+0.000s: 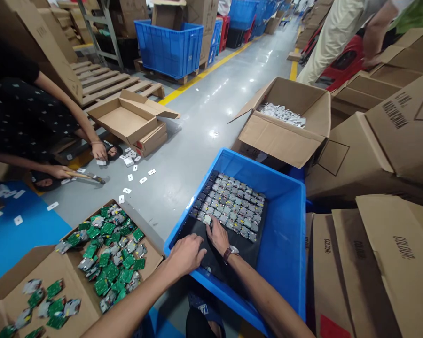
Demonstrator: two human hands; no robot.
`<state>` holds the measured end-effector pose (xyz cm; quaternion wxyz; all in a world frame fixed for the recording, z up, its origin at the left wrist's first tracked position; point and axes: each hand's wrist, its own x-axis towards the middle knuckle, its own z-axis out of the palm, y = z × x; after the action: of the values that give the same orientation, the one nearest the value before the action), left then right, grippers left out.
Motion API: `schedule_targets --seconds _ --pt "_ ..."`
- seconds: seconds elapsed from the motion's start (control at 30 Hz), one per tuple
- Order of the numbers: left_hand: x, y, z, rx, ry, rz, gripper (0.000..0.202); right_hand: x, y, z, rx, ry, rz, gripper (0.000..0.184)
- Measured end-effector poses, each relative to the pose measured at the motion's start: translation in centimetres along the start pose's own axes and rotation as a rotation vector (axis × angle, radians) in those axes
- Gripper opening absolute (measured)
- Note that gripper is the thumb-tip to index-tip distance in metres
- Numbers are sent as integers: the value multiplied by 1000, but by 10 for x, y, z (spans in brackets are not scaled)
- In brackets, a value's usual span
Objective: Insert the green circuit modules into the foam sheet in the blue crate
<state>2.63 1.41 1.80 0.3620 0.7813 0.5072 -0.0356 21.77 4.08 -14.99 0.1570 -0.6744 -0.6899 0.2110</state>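
Note:
A blue plastic bin (285, 225) holds rows of small grey circuit board modules (232, 202) on a black sheet (193, 231). My right hand (219, 238), with a watch on its wrist, reaches into the bin and has its fingertips on a pale module (207, 219) at the near end of the rows. Over the bin's left rim is my left hand (186, 253), palm down, its thumb apart from loosely bent fingers; nothing shows in it. To the left, an open cardboard box (151, 244) contains a heap of green circuit board modules (107, 271).
Several modules lie on a cardboard flap (7, 305). White plastic pieces (143, 180) are scattered on the floor near a crouching person's hands (98, 150), one holding a hammer (86, 176). A carton (282, 136) of white parts stands beyond the bin; cartons (359, 145) line the right.

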Motion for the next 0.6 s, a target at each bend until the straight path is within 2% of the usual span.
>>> schedule_targets --seconds 0.2,0.4,0.6 --pt "1 -1 2 -5 6 -8 29 -1 0 0 -19 -3 17 48" --pt "1 -1 2 -4 -4 0 29 0 -3 0 -10 -37 -29 45" --pt "1 -1 3 -10 0 -8 29 -2 -5 -1 -23 -3 -21 51"
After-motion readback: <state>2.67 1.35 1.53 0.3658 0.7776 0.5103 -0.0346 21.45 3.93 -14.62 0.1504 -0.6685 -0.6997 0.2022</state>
